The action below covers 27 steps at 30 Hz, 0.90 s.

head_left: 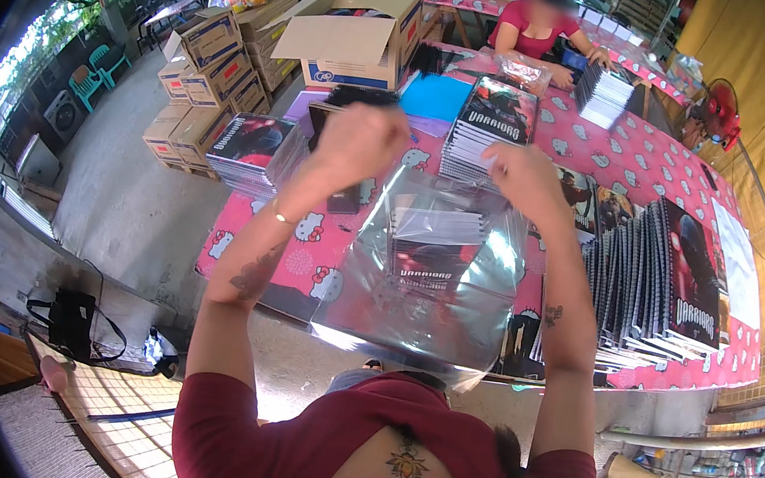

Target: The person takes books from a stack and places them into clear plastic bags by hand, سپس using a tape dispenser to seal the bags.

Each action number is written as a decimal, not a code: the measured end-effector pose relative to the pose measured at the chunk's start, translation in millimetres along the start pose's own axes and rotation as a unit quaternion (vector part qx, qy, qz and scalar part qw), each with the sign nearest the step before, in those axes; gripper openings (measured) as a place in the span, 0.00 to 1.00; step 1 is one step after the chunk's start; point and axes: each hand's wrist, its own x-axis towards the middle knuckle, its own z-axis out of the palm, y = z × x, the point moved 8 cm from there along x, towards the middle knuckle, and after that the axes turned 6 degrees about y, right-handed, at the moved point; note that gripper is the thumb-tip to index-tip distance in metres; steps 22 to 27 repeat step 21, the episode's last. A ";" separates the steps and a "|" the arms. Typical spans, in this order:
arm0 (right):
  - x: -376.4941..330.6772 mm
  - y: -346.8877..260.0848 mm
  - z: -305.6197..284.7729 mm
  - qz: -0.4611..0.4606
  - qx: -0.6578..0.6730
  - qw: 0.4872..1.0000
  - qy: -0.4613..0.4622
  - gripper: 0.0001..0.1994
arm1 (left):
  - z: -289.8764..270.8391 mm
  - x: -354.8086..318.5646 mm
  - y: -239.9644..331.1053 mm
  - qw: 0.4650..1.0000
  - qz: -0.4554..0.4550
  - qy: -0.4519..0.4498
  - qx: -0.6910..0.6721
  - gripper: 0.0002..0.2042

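A large clear plastic bag (448,328) lies over the near edge of the table in front of me. Inside or under it is a stack of spiral notebooks (434,250) with dark red covers; which one I cannot tell. My left hand (365,148) is raised above the far left of the bag, its fingers curled and blurred. Over the bag's far right side, my right hand (526,175) has its fingers bent together beside another notebook stack (499,110). What either hand pinches, if anything, is too fine to see.
A wrapped notebook stack (250,148) stands at the left edge and a long row of notebooks (640,280) at the right. Open carton (353,54) and piled boxes (202,112) are beyond. Across the pink patterned tablecloth (644,166), a co-worker (532,33) handles a notebook stack (604,94).
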 end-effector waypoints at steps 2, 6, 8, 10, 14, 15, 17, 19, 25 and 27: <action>5.4 -14.4 -26.1 0.020 0.089 0.990 0.108 0.16 | -45.7 1.2 -25.9 0.971 -0.091 0.168 -0.144 0.05; -29.1 -93.7 17.8 -0.142 0.005 0.990 -0.002 0.15 | 42.8 -113.8 -189.4 0.973 -0.211 0.093 -0.015 0.11; -41.0 -88.1 56.6 -0.150 -0.091 0.980 -0.097 0.16 | 128.2 -179.3 -233.5 0.920 -0.361 -0.011 -0.149 0.13; -38.5 -92.5 63.5 -0.124 -0.017 0.986 -0.112 0.18 | 171.0 -223.1 -255.6 0.765 -0.550 -0.039 -0.332 0.14; -30.3 -98.4 78.0 -0.099 -0.013 0.990 -0.101 0.20 | 203.1 -226.4 -242.3 0.682 -0.558 -0.003 -0.473 0.10; -28.3 -100.7 82.4 -0.101 -0.021 0.990 -0.091 0.19 | 201.0 -214.9 -232.6 0.706 -0.529 0.008 -0.471 0.09; -22.9 -116.3 89.4 -0.121 -0.027 0.990 -0.070 0.19 | 189.5 -238.0 -250.1 0.755 -0.503 0.140 -0.396 0.06; -22.6 -111.8 87.2 -0.123 -0.037 0.991 -0.038 0.20 | 203.1 -262.5 -229.1 0.677 -0.553 0.136 -0.466 0.06; -26.6 -115.7 88.8 -0.126 -0.036 0.991 -0.025 0.21 | 210.5 -273.3 -206.8 0.607 -0.577 0.107 -0.537 0.12; -26.6 -115.7 88.8 -0.126 -0.036 0.991 -0.025 0.21 | 210.5 -273.3 -206.8 0.607 -0.577 0.107 -0.537 0.12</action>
